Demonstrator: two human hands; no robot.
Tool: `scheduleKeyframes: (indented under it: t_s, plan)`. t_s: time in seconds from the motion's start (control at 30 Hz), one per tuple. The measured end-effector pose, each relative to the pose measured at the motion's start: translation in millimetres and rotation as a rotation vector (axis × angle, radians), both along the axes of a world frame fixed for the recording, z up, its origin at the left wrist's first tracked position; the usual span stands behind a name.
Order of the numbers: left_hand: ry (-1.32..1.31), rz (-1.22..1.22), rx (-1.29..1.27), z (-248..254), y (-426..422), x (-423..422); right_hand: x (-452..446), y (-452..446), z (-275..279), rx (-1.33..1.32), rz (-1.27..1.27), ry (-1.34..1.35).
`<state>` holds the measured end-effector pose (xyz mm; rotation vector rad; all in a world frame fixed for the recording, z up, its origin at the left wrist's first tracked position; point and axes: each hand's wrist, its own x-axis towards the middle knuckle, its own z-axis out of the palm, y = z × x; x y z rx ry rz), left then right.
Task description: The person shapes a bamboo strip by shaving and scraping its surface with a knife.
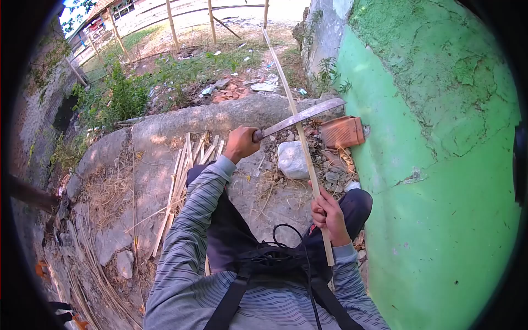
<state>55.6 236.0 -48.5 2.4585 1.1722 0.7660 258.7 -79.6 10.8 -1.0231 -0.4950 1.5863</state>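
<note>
My left hand (241, 144) is closed around the dark handle of a machete (308, 114). Its long blade points up to the right and crosses a pale bamboo strip (311, 168). My right hand (330, 215) grips that strip near its lower end, by my right knee. From there the long, thin strip runs up and away past the concrete edge. Blade and strip overlap where they cross; I cannot tell how firmly they touch. A pale, blocky stone (293, 160) lies just behind the strip, below the blade.
Split bamboo strips (180, 175) lie piled left of my legs. An orange hollow brick (338, 133) sits against the green wall (440, 220) on the right. A low concrete ridge (203, 120) runs across ahead, with weeds (124, 91) beyond it. A black cable (286, 225) loops at my waist.
</note>
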Motion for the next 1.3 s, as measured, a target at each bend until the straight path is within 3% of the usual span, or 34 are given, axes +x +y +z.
scheduleKeyframes:
  t_s: [0.77,0.93,1.3]
  plan:
    - [-0.005,-0.068,0.074,-10,-2,8,-2,40,-13,0.061,-0.051,0.128]
    - [0.008,-0.105,0.077,-7,-8,10,-6,47,-15,0.061,-0.086,-0.007]
    - [0.039,-0.152,0.101,-13,-7,13,-7,63,-17,0.068,-0.093,-0.043]
